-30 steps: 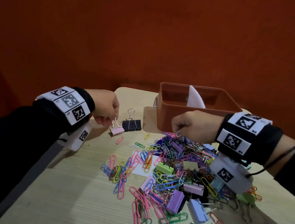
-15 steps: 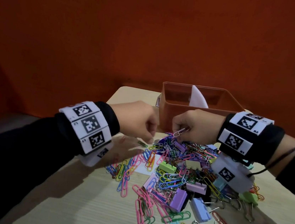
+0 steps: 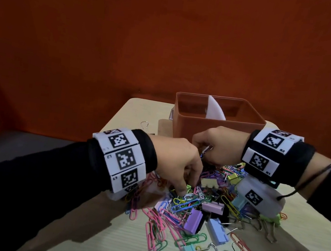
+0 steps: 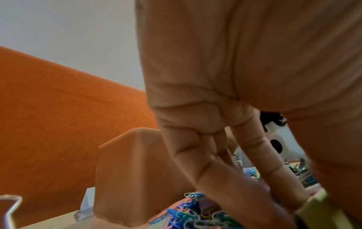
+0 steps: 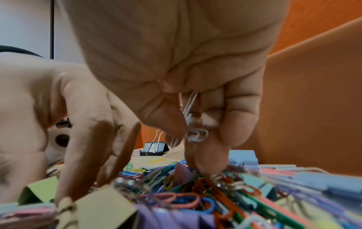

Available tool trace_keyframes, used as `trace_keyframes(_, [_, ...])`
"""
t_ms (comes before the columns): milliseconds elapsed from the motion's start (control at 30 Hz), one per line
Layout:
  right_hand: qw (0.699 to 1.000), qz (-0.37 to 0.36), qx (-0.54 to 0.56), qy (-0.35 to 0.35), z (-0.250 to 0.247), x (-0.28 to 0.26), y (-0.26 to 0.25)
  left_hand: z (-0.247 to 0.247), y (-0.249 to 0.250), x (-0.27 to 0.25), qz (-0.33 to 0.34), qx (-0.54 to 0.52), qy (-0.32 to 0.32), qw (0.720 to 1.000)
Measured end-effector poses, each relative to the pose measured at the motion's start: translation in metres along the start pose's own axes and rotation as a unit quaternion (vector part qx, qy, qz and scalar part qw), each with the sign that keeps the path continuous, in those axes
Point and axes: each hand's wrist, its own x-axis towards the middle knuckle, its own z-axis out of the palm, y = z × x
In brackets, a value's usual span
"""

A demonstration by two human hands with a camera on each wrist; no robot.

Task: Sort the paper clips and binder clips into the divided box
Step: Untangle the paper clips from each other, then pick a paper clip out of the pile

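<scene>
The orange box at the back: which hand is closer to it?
Right. The right hand hovers just before the orange box's front wall; the left hand reaches into the pile, farther away.

Dim head view, blurred wide-angle wrist views, soft shadows

Dim room, deep orange wall [image 3: 170, 42] behind a pale wood-grain table [image 3: 125, 243], grey floor [image 3: 2, 140] off left.
</scene>
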Motion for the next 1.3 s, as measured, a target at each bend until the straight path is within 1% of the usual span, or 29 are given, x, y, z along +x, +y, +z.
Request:
trace_keyframes(100, [1.0,-0.008,0.01,0.003,0.0,0.001,-0.001,0.001,-0.004,-0.001,0.006,-0.008,0.005,1.0])
trace_keyframes(167, [0.999,-0.005,0.03,-0.01,-0.001,0.0,0.0,0.002,-0.007,-0.004,0.001,-0.025,0.011,1.0])
trace_keyframes(300, [0.998,-0.013,0.05,-0.029,0.0,0.001,0.004,-0.008,-0.019,-0.013,-0.025,-0.06,0.048,0.997])
trace_keyframes(433, [0.996,-0.056,0.041,-0.058,-0.003,-0.005,0.002,-0.023,-0.042,-0.03,-0.08,-0.088,0.085,0.989])
trace_keyframes(567, [0.987,-0.077,0.049,-0.135,-0.004,-0.014,-0.002,-0.032,-0.068,-0.045,-0.155,-0.033,0.104,0.982])
trace_keyframes(633, [0.984,-0.086,0.029,-0.156,-0.001,-0.016,-0.006,-0.034,-0.08,-0.052,-0.203,-0.008,0.089,0.975])
trace_keyframes(733, [0.982,-0.083,-0.023,-0.167,0.005,-0.016,-0.011,-0.03,-0.097,-0.058,-0.282,0.007,0.029,0.959])
trace_keyframes(833, [0.982,-0.071,-0.045,-0.17,0.004,-0.017,-0.015,-0.022,-0.108,-0.057,-0.33,0.007,-0.016,0.944])
trace_keyframes(900, [0.981,-0.065,-0.059,-0.172,0.001,-0.019,-0.018,-0.018,-0.109,-0.056,-0.339,0.008,-0.024,0.94])
trace_keyframes(1000, [0.982,-0.056,-0.069,-0.166,-0.001,-0.019,-0.018,-0.014,-0.106,-0.052,-0.337,0.004,-0.017,0.941])
trace_keyframes(1200, [0.987,-0.048,-0.038,-0.15,-0.002,-0.015,-0.009,-0.015,-0.098,-0.048,-0.309,0.016,0.007,0.951])
trace_keyframes(1300, [0.989,-0.048,-0.002,-0.141,-0.011,-0.017,-0.008,-0.015,-0.095,-0.046,-0.295,0.022,0.014,0.955])
